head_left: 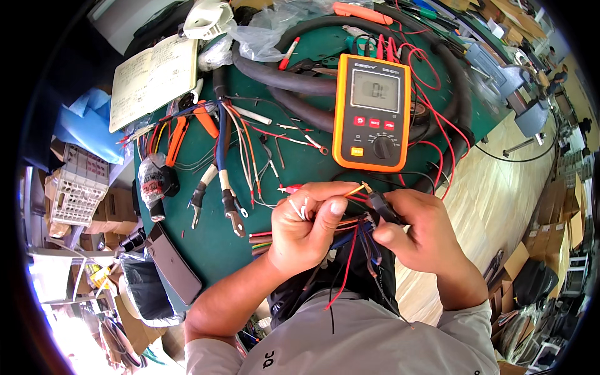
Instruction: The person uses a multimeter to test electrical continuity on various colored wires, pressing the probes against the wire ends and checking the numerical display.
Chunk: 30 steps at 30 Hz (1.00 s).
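Note:
My left hand (pixel 306 228) pinches a thin yellow wire (pixel 354 191) between thumb and forefinger. A white loop, perhaps wire, lies around one of its fingers. In my right hand (pixel 415 228) is a black alligator clip (pixel 382 207); its metal jaws are at the yellow wire's tip, but I cannot tell whether they grip it. A red clip (pixel 291 189) shows just beyond my left hand, partly covered. Below both hands hangs a bundle of wires (pixel 356 234) over my lap. Beyond them an orange-framed multimeter (pixel 374 119) lies face up with its screen on.
The green mat (pixel 187 240) carries thick black cable (pixel 300 78), lugged cable ends (pixel 234 215), red test leads (pixel 447 125) and orange-handled pliers (pixel 177 140). An open notebook (pixel 153 78) lies far left, a dark phone (pixel 173 262) near left. A vise (pixel 515 94) stands far right.

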Tool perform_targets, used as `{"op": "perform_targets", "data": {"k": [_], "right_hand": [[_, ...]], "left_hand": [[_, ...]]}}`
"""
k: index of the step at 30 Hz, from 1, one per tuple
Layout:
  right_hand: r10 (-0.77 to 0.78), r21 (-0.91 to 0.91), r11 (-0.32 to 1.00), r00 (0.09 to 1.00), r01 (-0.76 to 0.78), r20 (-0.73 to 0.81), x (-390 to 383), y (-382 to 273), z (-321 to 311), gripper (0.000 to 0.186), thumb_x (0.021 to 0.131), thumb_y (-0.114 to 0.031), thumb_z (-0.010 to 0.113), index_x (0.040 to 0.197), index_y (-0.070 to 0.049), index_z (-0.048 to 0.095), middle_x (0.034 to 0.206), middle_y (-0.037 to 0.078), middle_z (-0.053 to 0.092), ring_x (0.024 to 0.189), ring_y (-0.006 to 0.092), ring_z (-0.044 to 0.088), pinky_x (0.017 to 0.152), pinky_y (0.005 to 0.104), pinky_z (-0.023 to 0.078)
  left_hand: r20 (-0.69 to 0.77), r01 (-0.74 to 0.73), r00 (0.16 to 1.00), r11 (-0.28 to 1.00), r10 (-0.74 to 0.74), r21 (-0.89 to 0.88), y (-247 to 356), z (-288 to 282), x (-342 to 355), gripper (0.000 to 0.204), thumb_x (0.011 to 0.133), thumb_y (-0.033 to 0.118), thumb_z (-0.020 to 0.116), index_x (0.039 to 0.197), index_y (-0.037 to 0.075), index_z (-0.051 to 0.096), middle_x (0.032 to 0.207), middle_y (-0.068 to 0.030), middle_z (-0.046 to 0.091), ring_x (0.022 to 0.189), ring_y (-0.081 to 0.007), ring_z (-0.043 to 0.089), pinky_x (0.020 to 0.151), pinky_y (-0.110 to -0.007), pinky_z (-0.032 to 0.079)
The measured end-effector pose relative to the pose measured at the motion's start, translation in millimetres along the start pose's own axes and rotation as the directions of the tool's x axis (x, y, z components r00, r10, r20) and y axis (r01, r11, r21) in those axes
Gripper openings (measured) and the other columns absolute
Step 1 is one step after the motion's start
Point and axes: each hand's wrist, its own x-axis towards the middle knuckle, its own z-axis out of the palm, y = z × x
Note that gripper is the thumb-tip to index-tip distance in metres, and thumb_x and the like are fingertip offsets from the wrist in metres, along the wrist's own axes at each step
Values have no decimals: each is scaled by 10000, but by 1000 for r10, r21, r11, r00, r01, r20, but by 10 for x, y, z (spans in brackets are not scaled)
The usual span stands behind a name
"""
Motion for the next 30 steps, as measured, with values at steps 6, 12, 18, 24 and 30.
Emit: {"op": "perform_targets", "data": {"k": [6, 12, 18, 24, 30], "right_hand": [[-81, 61, 993, 948, 105, -309, 74, 42, -176, 371, 883, -305, 649, 1070, 14, 631, 891, 140, 641, 748, 231, 610, 666, 333, 487], [-498, -564, 647, 844, 513, 197, 678, -201, -35, 384, 678, -193, 780, 998, -38, 636, 915, 64, 599, 877, 243, 553, 746, 352, 460], [-482, -638, 347, 715, 687, 506, 882, -103, 402, 251, 690, -305, 718, 789, -92, 632, 785, -2, 528, 845, 170, 516, 728, 279, 399], [-369, -555, 470, 724, 686, 583, 943, -31, 476, 258, 720, -307, 718, 764, -69, 629, 824, 32, 560, 869, 201, 506, 765, 317, 403], [-398, -520, 525, 734, 674, 550, 997, -34, 477, 252, 756, -278, 711, 730, -60, 588, 716, 61, 592, 812, 226, 545, 742, 341, 406]], "left_hand": [[133, -386, 923, 871, 362, 304, -32, -17, -51, 163, 867, -74, 501, 1012, -8, 532, 833, -115, 660, 592, -208, 596, 558, -297, 509], [242, -610, 789, 767, 565, 198, -103, -42, -31, 224, 804, -78, 538, 1002, 19, 498, 652, -41, 531, 472, -200, 492, 422, -311, 377], [256, -680, 732, 702, 631, 212, -128, -23, -50, 315, 718, -59, 625, 1004, 25, 520, 664, -49, 529, 495, -218, 500, 432, -327, 371], [246, -665, 744, 725, 621, 180, -133, -20, -47, 304, 705, -44, 642, 981, 23, 537, 628, -32, 502, 470, -204, 472, 411, -319, 341], [289, -608, 788, 760, 543, 229, -73, -58, -51, 221, 745, 11, 650, 941, 23, 547, 688, -69, 572, 565, -248, 568, 493, -364, 446]]}}
